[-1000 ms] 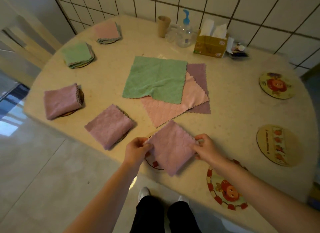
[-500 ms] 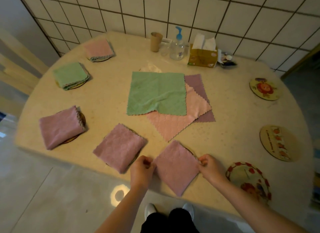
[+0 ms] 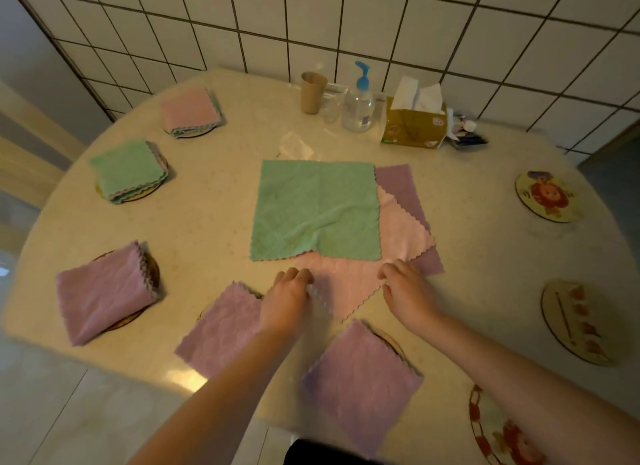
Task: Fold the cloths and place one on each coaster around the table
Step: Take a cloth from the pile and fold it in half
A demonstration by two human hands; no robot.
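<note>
Three unfolded cloths lie stacked mid-table: a green cloth (image 3: pixel 315 208) on top, a pink cloth (image 3: pixel 398 232) under it, a purple cloth (image 3: pixel 398 180) at the bottom. My left hand (image 3: pixel 289 291) and my right hand (image 3: pixel 405 291) grip the pink cloth's near edges, fingers curled. Folded cloths sit on coasters: purple (image 3: pixel 360 388) at the near edge, purple (image 3: pixel 221 326), purple (image 3: pixel 104 291), green (image 3: pixel 126 168) and pink (image 3: pixel 188 111). On the right, three coasters are bare: far (image 3: pixel 547 196), middle (image 3: pixel 575 322) and near (image 3: pixel 498 430).
Against the tiled wall stand a paper cup (image 3: pixel 312 91), a pump bottle (image 3: pixel 358 101) and a tissue box (image 3: pixel 412 122). A crumpled clear wrapper (image 3: pixel 294 146) lies behind the green cloth. The round table's edge (image 3: pixel 104 364) curves close to me.
Both hands let go of the folded purple cloth, now lying on the near coaster, and moved forward to the pink cloth in the middle pile. The view tilted up.
</note>
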